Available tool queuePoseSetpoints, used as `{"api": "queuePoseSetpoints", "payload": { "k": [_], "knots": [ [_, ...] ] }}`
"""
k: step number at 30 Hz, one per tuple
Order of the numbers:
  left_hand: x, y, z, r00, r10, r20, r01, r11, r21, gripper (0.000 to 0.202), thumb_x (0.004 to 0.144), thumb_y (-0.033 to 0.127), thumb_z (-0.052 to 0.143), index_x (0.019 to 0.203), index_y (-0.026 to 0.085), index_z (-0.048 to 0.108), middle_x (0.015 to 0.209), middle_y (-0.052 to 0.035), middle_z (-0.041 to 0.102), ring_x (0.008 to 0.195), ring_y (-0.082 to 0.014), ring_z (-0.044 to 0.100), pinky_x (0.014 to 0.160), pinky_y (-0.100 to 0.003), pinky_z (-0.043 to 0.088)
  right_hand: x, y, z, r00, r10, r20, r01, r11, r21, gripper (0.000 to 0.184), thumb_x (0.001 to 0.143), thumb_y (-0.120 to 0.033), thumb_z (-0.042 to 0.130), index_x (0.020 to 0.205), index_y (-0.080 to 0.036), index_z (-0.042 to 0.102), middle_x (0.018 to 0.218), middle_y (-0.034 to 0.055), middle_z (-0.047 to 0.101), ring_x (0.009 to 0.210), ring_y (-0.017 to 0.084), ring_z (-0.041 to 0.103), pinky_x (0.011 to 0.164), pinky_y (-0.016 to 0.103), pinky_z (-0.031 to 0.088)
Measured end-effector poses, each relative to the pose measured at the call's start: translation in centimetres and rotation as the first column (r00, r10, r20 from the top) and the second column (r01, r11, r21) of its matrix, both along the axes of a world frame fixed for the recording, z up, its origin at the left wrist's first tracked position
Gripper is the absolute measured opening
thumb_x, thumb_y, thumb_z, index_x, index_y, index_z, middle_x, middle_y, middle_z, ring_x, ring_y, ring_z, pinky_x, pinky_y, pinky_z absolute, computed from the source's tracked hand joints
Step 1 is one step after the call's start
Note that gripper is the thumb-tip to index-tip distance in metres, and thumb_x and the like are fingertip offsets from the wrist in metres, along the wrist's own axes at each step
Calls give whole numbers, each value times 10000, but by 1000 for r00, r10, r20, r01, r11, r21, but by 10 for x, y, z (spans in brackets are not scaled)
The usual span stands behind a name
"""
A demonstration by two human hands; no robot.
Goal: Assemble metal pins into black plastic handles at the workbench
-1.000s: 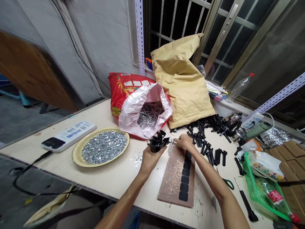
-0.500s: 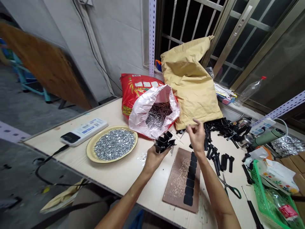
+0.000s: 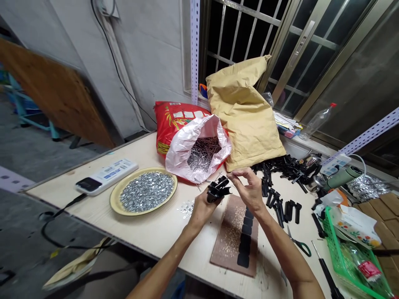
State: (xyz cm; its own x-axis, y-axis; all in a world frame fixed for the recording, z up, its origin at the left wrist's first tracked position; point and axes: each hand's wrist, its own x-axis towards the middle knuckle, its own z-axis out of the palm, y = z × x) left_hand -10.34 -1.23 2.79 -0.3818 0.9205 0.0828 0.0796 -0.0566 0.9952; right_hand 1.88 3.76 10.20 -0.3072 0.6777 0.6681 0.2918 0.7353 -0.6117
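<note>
My left hand (image 3: 202,211) is wrapped round several black plastic parts (image 3: 219,189), held up above the table. Close beside them on the right is my right hand (image 3: 250,190), its thumb and forefinger pinched together. Whatever sits in that pinch is too small to make out. Beneath both hands lies a brown board (image 3: 220,245) with a column of black rounded squares (image 3: 245,244) and pale specks. Just beyond them stands a red bag (image 3: 183,120) with its mouth open, showing many thin metal nails (image 3: 201,155).
A yellow plate (image 3: 112,203) heaped with small washers (image 3: 148,189) is at left, near a white power bank (image 3: 107,176). Behind stands a tan sack (image 3: 249,124). Rightward are loose black parts (image 3: 291,209), scissors (image 3: 301,246), a screwdriver (image 3: 328,274) and a green basket (image 3: 335,245).
My right hand has moved down and left, from apart to close beside the black parts in my left hand. Its fingers have come together. The whole view has shifted slightly.
</note>
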Motion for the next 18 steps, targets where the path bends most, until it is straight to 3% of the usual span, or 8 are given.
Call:
{"api": "queuePoseSetpoints", "payload": {
  "k": [9,13,16,18],
  "knots": [
    [1,5,-7,999,-6,-46,3,999,-52,152,562,269,683,704,213,684,658,14,702,677,-218,657,605,-262,492,1,8,-1,973,111,202,-113,994,-2,130,845,-284,612,752,-195,613,744,13,643,731,150,597,726,282,473],
    [2,6,-9,998,-5,-60,1,998,-63,192,561,296,690,725,197,686,684,-4,707,689,-224,660,625,-273,494,3,10,-2,941,159,299,-172,985,18,96,854,-285,613,851,-198,654,829,27,657,829,164,589,797,298,453],
    [-1,5,-8,999,31,10,-30,997,-71,248,561,351,699,738,177,689,717,-26,719,704,-232,662,641,-291,504,9,25,-15,951,73,301,-76,997,0,140,891,-274,562,951,-198,662,921,41,647,882,161,587,810,289,447],
    [-4,5,-6,997,72,31,-70,996,-64,273,557,382,707,727,169,687,731,-38,726,707,-232,661,651,-303,509,15,37,-32,891,-22,454,28,1000,-7,135,895,-214,549,929,-184,676,902,52,645,867,168,583,784,287,438]
  ]
}}
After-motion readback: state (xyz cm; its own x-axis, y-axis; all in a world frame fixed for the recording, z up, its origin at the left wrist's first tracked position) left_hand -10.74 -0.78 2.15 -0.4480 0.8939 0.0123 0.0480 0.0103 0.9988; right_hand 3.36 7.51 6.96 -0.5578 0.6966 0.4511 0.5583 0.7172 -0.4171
